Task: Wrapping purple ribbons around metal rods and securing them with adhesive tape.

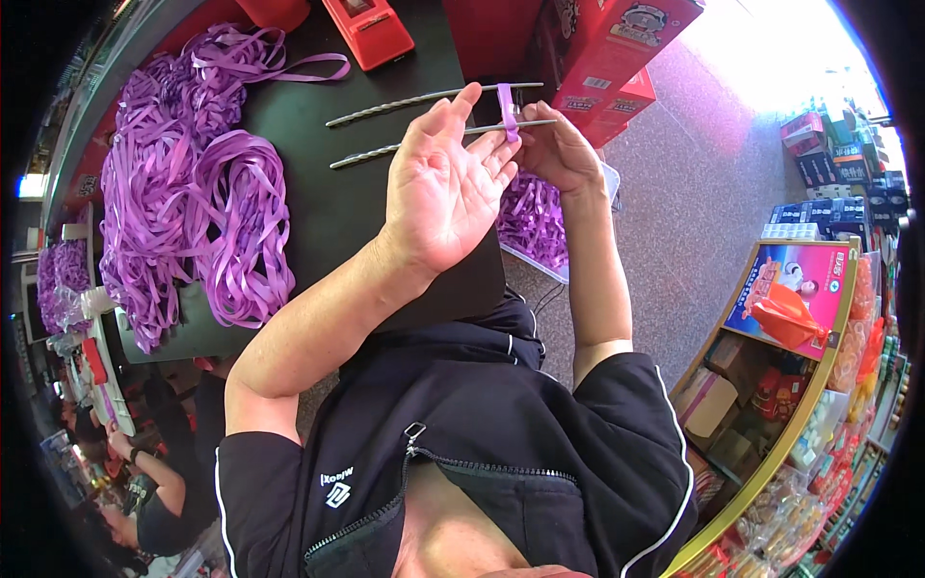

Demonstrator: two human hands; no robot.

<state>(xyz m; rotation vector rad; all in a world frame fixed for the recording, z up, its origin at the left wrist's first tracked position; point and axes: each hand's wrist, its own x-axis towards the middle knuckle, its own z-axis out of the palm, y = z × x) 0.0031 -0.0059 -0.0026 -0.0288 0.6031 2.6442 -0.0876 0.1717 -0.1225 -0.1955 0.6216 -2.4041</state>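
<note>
Two thin metal rods with twisted left ends lie side by side over the dark table: a far rod (385,107) and a near rod (371,154). A short purple ribbon (507,108) loops across both near their right ends. My left hand (441,183) is turned palm up below the rods, its fingers stretched out, their tips beside the ribbon's lower end. My right hand (568,159) has its fingers bent together at the near rod's right end, pinching by the ribbon's lower end. The exact grip is partly hidden.
A large heap of purple ribbon (159,173) and a looped bundle (246,226) cover the table's left. A red device (371,34) stands at the back. Red boxes (617,58) rise at the right, above a tray of ribbon pieces (535,217). A display cabinet (761,356) stands farther right.
</note>
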